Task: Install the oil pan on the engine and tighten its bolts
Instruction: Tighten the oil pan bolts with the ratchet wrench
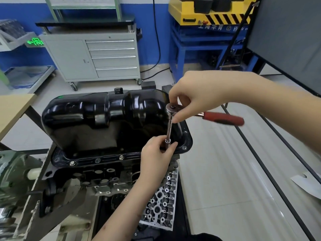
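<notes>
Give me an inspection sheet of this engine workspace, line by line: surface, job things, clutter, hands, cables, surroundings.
Surface: engine on a stand, underside up.
Job's things: black oil pan seated on engine; bolts in its front flange; ratchet with red handle upright at the right corner.
Clutter: nothing seen.
Hands: left hand pinches the ratchet's lower end; right hand grips its head.
Cables: black cable down the wall.
Surroundings: grey drawer cabinet, blue bench, wooden table.

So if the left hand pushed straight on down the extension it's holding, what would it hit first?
Probably the oil pan flange near its right corner. The left hand pinches the extension's lower end just above it; the socket and bolt beneath are hidden by the fingers.
</notes>
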